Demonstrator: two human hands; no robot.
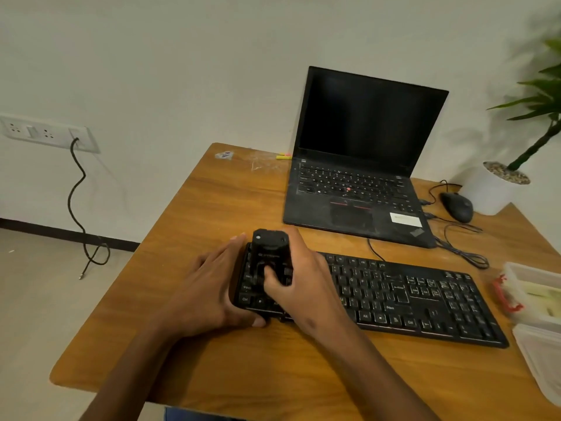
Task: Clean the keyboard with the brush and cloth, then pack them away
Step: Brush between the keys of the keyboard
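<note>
Head view: brushing under way at lower centre. Right hand [299,281] wrapped around the black brush [271,259], pressing it on the left end of the keyboard [394,294]. Left hand [212,287] flat, fingers straight, steadying that end on the worktop [212,354]. Cloth not clearly seen. Box [528,291] at right edge open; wiping and packing apparently left.
</note>
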